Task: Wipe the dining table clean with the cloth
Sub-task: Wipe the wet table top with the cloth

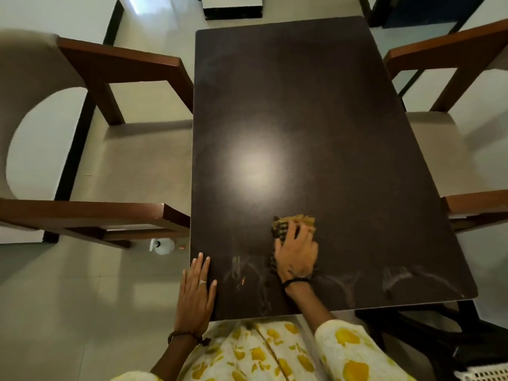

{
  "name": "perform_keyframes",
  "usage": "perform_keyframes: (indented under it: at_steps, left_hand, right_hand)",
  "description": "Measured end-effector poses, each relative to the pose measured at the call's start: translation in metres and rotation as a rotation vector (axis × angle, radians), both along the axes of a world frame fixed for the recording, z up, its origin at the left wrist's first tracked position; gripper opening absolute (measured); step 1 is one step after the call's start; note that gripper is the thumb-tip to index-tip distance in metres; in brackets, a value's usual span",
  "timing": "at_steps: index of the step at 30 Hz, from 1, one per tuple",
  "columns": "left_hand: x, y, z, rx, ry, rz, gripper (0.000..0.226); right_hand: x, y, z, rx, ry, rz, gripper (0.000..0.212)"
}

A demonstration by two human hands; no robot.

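Right hand (297, 254) pressed flat on a crumpled yellow-brown checked cloth (291, 225) at the near middle of the dark brown rectangular dining table (316, 111). Left hand (195, 294) lay spread, empty, on the near-left corner. Smears showed along the near edge; wiping probably early, most of the top left.

Checked cloth (294, 225) bunched on dark table (302, 119)
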State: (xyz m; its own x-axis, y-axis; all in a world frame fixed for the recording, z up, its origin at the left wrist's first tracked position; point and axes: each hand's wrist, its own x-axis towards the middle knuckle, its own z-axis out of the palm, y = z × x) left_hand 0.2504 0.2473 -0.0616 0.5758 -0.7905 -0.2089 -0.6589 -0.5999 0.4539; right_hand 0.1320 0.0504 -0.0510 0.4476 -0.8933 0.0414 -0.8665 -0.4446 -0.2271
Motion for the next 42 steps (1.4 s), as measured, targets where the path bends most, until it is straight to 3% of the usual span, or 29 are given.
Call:
perform_keyframes:
  at_steps: [6, 10, 16, 20, 27, 32, 34, 42]
  left_hand:
    - [0.001, -0.001, -0.002, -0.001, -0.05, 0.01, 0.058]
    - [-0.001, 0.0, -0.008, -0.043, -0.043, 0.124, 0.063]
    - [0.0, 0.0, -0.014, -0.077, 0.0, 0.246, 0.069]
    - [0.0, 0.001, -0.016, -0.096, 0.012, 0.255, 0.067]
    - [0.0, 0.001, -0.014, -0.113, 0.002, 0.255, 0.06]
    - [-0.005, 0.006, -0.015, -0.169, 0.06, 0.529, 0.058]
    - [-0.005, 0.008, -0.017, -0.175, 0.057, 0.515, 0.057]
    - [-0.004, 0.009, -0.018, -0.202, 0.094, 0.479, 0.053]
  right_hand:
    - [0.059, 0.049, -0.007, 0.006, -0.049, 0.243, 0.063]
    - [0.046, 0.031, 0.001, -0.045, -0.042, 0.365, 0.063]
    - [-0.023, -0.044, 0.005, -0.034, -0.011, 0.111, 0.056]
    - [-0.01, -0.035, 0.005, -0.014, -0.008, -0.011, 0.057]
    - [0.092, 0.053, -0.014, -0.05, -0.08, 0.342, 0.073]
    - [0.134, 0.085, -0.015, -0.062, -0.138, 0.522, 0.066]
    - [0.13, 0.074, -0.015, -0.108, -0.149, 0.591, 0.07]
    - [0.163, 0.002, -0.005, -0.128, -0.055, 0.416, 0.058]
